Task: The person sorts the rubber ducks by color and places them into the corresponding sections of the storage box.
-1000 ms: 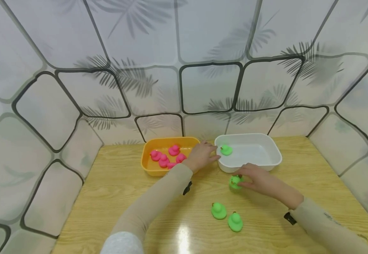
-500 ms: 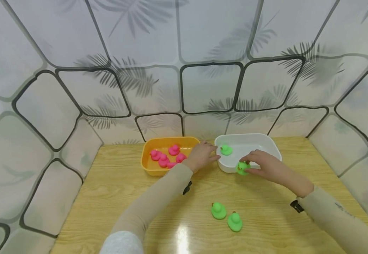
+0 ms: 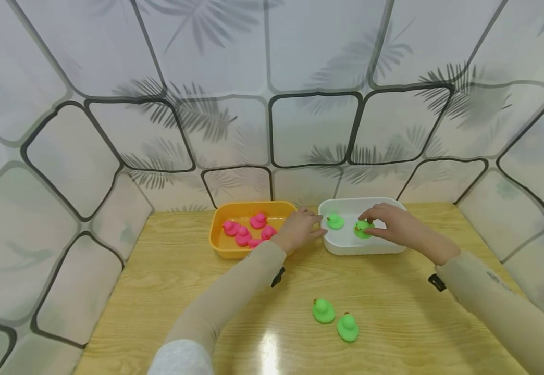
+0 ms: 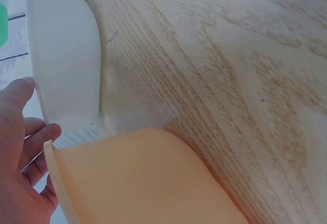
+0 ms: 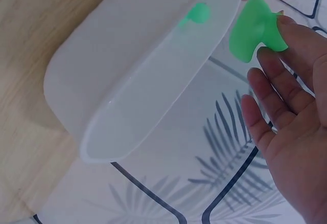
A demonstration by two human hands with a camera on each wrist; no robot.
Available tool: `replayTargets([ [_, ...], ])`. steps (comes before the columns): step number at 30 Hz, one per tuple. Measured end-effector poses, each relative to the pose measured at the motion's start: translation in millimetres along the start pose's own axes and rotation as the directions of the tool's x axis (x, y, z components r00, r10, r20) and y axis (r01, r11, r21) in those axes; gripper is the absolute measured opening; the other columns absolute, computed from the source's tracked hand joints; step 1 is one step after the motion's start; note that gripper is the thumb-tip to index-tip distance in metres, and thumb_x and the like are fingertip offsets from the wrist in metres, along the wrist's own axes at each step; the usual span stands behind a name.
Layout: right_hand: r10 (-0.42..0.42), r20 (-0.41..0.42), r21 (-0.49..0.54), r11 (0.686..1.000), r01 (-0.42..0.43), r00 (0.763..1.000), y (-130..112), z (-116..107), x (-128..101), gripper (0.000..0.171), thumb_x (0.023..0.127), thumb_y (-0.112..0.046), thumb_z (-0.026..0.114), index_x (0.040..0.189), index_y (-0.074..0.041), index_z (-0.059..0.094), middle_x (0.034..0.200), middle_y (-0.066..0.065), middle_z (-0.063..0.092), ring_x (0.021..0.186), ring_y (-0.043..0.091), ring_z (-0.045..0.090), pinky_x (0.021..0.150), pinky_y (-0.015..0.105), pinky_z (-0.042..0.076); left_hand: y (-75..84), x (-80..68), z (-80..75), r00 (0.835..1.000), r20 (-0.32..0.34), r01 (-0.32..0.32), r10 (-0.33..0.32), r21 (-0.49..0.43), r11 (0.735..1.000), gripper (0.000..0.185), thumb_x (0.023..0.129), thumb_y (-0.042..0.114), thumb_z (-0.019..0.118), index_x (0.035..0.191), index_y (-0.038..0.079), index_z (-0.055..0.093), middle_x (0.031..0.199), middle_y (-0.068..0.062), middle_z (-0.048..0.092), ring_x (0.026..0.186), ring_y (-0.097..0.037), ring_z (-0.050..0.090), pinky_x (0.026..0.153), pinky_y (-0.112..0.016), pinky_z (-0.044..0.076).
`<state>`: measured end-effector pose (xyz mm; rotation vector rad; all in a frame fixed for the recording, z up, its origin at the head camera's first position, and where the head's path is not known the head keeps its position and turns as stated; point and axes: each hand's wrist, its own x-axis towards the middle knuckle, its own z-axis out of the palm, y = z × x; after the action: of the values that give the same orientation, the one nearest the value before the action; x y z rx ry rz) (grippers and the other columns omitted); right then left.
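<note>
In the head view my right hand [image 3: 391, 224] is over the white tub [image 3: 347, 250], pinching a green rubber duck [image 3: 362, 229] between thumb and fingertips. The right wrist view shows this held duck [image 5: 251, 29] raised above the tub rim. Another green duck [image 3: 335, 221] sits inside the tub at its left end. My left hand [image 3: 297, 229] spans the gap between the two tubs, its thumb and a finger touching the white tub's rim [image 4: 38, 96]. Below that hand is the orange tub [image 3: 222, 252], holding several pink rubber ducks [image 3: 243, 236].
Two more green ducks, one at the left [image 3: 323, 311] and one at the right [image 3: 348, 327], lie on the wooden table [image 3: 159, 312] near the front. A patterned wall [image 3: 314, 130] rises directly behind the tubs, with side panels left and right.
My right hand has lifted the green duck off the table and carried it up and back, from in front of the white tub to above it. The left hand has stayed in place.
</note>
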<state>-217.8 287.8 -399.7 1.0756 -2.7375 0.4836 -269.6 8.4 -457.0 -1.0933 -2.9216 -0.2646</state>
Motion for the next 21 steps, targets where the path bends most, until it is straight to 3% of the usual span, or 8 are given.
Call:
replayTargets([
  [14, 0.150, 0.132, 0.002, 0.988, -0.152, 0.980, 28, -4, 32, 0.030, 0.094, -0.015, 0.078, 0.118, 0.001, 0.072, 0.102, 0.011, 0.071, 0.096, 0.033, 0.066, 0.084, 0.053, 0.054, -1.5, 1.8, 2.2, 1.000, 0.000, 0.000, 0.000, 0.014, 1.000, 0.051, 0.105, 0.048, 0.060, 0.141, 0.013, 0.067, 0.136, -0.003, 0.069, 0.118, -0.022, 0.058, 0.101, -0.032, 0.051],
  [21, 0.229, 0.177, -0.004, 0.973, -0.232, 0.957, 43, -2, 41, 0.032, 0.095, -0.015, 0.076, 0.120, 0.004, 0.070, 0.104, 0.015, 0.070, 0.099, 0.037, 0.066, 0.087, 0.055, 0.053, -0.5, 1.6, 0.9, 1.000, 0.000, 0.003, -0.003, 0.008, 1.000, 0.050, 0.105, 0.047, 0.060, 0.141, 0.012, 0.066, 0.135, -0.003, 0.070, 0.118, -0.022, 0.057, 0.101, -0.033, 0.051],
])
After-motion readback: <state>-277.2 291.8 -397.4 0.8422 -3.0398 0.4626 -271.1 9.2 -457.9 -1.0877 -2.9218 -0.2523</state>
